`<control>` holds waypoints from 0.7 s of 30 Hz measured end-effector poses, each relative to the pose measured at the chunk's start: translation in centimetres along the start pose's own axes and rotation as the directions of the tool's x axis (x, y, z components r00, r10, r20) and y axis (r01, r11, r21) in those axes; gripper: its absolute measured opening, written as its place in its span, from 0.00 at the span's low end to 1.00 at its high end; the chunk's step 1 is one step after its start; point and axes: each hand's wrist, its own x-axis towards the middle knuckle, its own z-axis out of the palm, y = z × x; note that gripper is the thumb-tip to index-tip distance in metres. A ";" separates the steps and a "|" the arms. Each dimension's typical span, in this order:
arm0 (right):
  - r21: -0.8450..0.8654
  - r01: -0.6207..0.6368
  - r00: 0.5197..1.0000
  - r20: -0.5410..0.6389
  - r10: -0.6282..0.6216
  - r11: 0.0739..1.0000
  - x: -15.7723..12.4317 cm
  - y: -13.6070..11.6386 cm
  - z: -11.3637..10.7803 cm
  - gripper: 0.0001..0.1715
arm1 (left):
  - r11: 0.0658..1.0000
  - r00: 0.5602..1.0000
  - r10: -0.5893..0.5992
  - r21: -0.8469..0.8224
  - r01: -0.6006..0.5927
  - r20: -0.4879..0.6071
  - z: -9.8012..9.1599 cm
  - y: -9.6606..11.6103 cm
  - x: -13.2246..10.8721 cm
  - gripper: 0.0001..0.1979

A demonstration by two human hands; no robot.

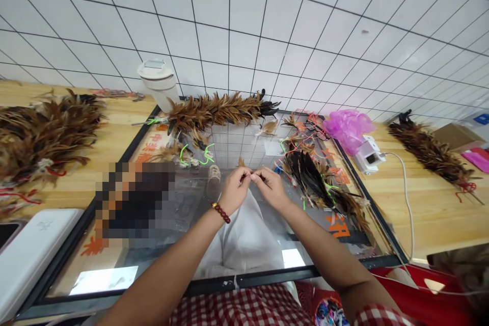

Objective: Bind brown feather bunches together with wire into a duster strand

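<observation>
Both hands meet over the middle of the glass tabletop, with fingertips nearly touching. My left hand, with a dark red bead bracelet at its wrist, is closed in a pinch. A small brown feather sticks up just beyond its fingertips. My right hand is pinched too, thumb and forefinger against the same spot; what lies between them is too small to make out. Right of it lies a pile of dark feathers with green and red ties. To the left are small feather bunches with bright green ties.
A long brown feather duster lies along the back by a white lidded container. More feather bundles lie left, and another duster right. A pink plastic bag, white device and cable sit at right.
</observation>
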 end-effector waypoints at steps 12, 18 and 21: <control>-0.192 0.025 0.998 -0.058 -0.037 0.981 -0.1 1.1 1.2 0.07 | 0.989 0.994 -0.072 -0.137 0.060 -0.081 -0.1 -1.4 0.6 0.08; -0.385 0.055 0.991 -0.094 -0.099 0.921 -0.2 0.8 1.3 0.07 | 0.993 0.993 0.052 -0.096 -0.062 -0.101 0.4 -0.6 0.5 0.06; -0.330 0.026 0.979 -0.182 -0.091 0.943 0.0 1.3 1.1 0.06 | 0.973 0.970 0.163 -0.135 -0.189 -0.181 0.7 -0.3 0.6 0.05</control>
